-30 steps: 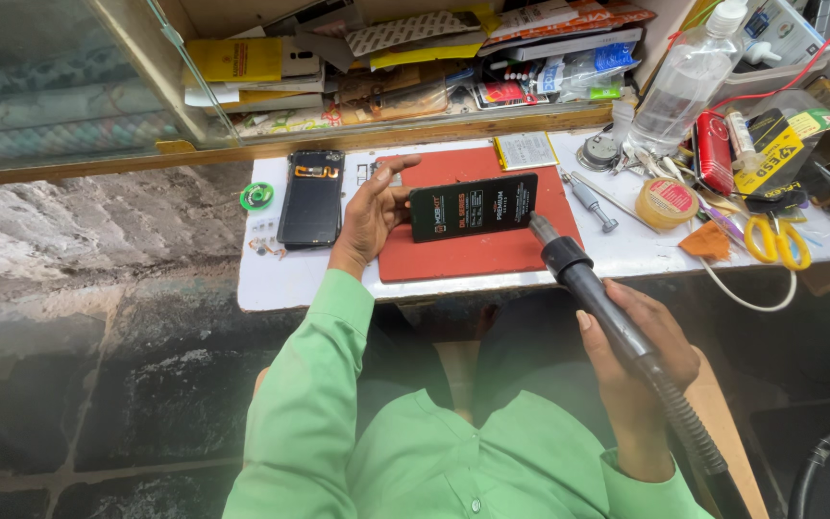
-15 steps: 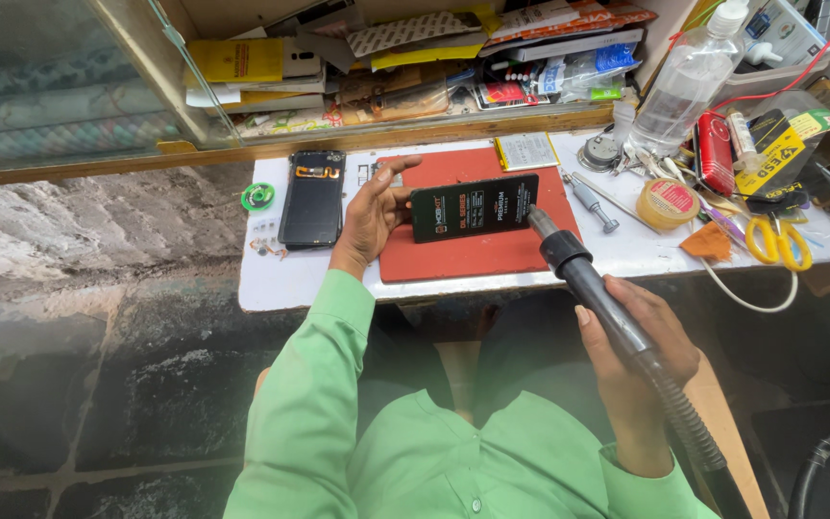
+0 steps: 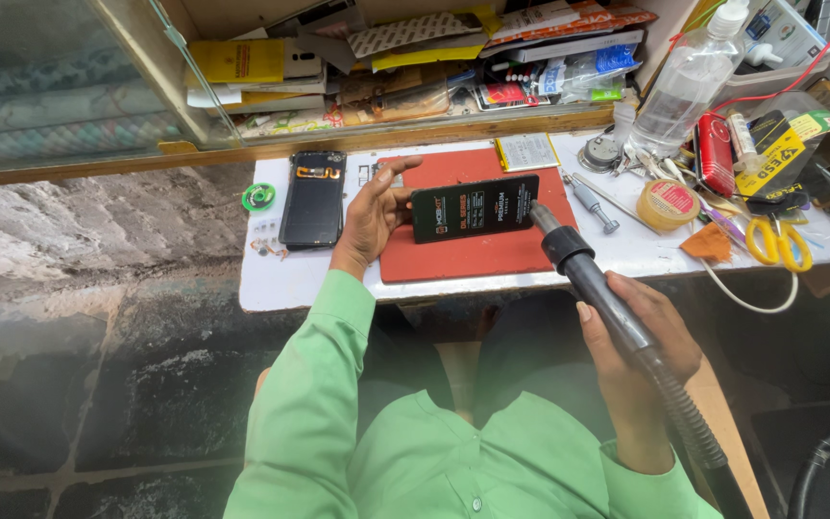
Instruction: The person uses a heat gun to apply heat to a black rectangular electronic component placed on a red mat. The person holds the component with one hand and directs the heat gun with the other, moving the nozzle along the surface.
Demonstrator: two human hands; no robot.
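Note:
My left hand (image 3: 374,215) grips the left end of a black phone screen panel (image 3: 474,208) that lies on a red work mat (image 3: 492,255). In my right hand (image 3: 638,336) is a black hot-air wand (image 3: 588,279), held around its handle below the table edge. The wand's metal nozzle points at the right end of the panel, almost touching it. A ribbed hose runs from the wand down to the lower right. An opened black phone body (image 3: 312,199) lies left of my left hand.
The white table (image 3: 626,252) carries a screwdriver (image 3: 588,203), a round tin (image 3: 667,202), yellow scissors (image 3: 777,242), a clear bottle (image 3: 686,82), a red case (image 3: 716,154) and a green tape roll (image 3: 259,197). A cluttered shelf stands behind. Stone floor lies at left.
The wand's nozzle has crept up and left toward the panel's right end. My left hand and the panel have stayed put.

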